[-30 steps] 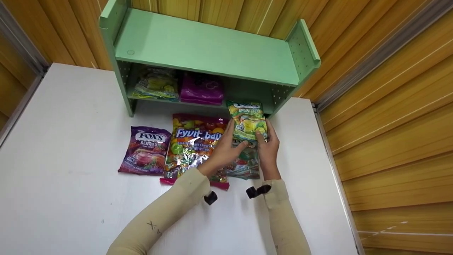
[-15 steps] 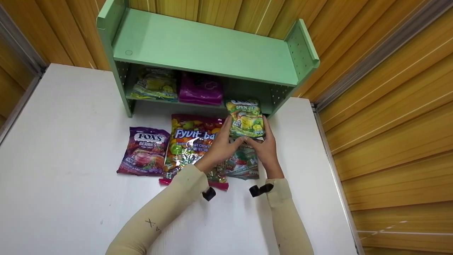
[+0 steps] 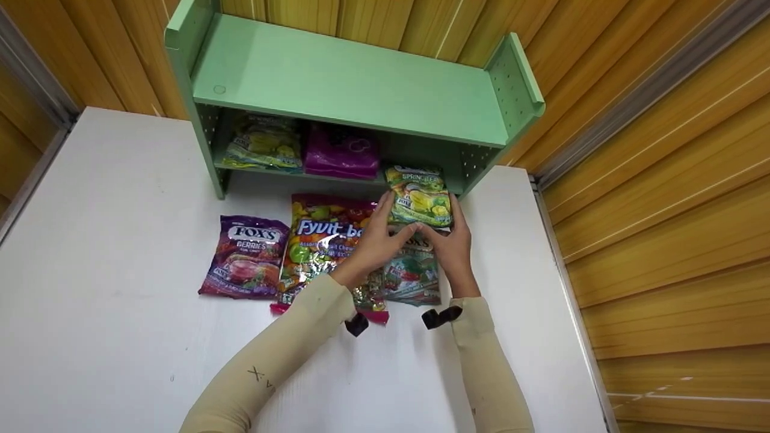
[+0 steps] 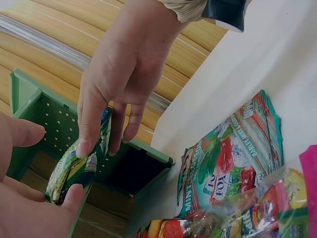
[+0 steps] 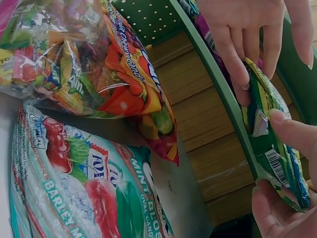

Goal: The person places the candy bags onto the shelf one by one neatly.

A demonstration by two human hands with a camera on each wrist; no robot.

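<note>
Between the fingers, Spring Tea bag

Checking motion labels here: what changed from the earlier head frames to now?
The Spring Tea bag moved slightly forward, toward the green shelf unit. The thumb of the right hand shifted off the bag's front to its near edge; the left hand kept hold. Nothing was let go. Berries bag, fruit chew bag and mint bag stayed put.

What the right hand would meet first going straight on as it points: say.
Beyond the Spring Tea bag it holds, the right hand would probably meet the green shelf near its lower right end; depth is unclear.
</note>
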